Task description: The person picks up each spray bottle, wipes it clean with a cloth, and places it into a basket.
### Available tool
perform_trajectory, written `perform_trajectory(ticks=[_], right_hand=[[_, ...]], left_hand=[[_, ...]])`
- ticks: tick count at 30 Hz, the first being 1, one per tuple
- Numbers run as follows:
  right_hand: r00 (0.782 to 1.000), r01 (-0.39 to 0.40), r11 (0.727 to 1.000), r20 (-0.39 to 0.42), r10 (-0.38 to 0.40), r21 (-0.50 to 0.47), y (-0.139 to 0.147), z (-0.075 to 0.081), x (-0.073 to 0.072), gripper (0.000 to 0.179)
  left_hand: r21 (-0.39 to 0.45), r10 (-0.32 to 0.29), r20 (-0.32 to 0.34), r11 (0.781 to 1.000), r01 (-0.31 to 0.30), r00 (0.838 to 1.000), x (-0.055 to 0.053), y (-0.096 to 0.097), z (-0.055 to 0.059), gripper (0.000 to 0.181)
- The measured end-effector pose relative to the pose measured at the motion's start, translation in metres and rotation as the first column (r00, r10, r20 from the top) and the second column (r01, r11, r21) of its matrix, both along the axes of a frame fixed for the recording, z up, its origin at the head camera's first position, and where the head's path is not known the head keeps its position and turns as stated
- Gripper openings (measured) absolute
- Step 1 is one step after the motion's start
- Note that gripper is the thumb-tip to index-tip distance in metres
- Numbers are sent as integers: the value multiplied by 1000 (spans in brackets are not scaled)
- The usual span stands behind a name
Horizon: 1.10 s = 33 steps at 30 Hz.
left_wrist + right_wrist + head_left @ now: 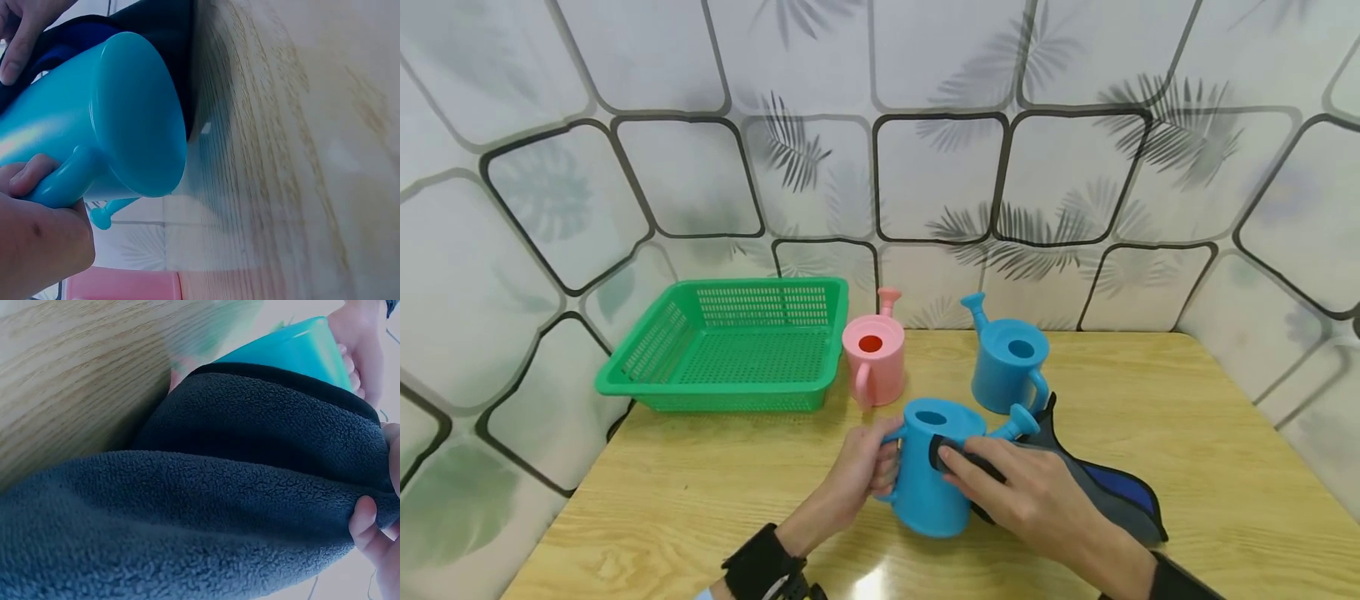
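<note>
My left hand (863, 467) grips the handle of a light-blue watering can (925, 493). The can's round base faces the left wrist camera and is raised off the table. A dark grey fleece cloth (181, 512) with black edging and a blue patch is held in my right hand (1037, 498). Its fingers press one end of that cloth against the can's side, below the spout, while the rest trails down to the right. Folds of cloth hide much of the can in the right wrist view.
Behind the can stand a pink watering can (886, 367) and a second blue watering can (1000, 379), both upright. A green plastic basket (722, 398) sits at the back left of the wooden table (700, 492). A patterned curtain (940, 175) borders the back.
</note>
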State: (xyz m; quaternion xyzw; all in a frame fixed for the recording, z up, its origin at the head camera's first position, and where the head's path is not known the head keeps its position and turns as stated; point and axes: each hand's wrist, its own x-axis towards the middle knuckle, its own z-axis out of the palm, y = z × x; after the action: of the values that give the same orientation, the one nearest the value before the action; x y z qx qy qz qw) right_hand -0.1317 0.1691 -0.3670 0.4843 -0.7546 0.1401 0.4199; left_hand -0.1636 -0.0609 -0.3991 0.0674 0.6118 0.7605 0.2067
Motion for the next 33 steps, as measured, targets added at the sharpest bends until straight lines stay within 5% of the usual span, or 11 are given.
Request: perform_trajectory(ticks=[8,33], right_hand=[[1000,12,1000,-6,-13,-17,2,-3,0,35],[999,-42,995,7,41,93,-3,-21,1,31]], left_hand=[[-4,-28,-43,1000,28,999,-2,1,-4,55],[3,21,-36,1000,-21,999,-3,1,-6,56]])
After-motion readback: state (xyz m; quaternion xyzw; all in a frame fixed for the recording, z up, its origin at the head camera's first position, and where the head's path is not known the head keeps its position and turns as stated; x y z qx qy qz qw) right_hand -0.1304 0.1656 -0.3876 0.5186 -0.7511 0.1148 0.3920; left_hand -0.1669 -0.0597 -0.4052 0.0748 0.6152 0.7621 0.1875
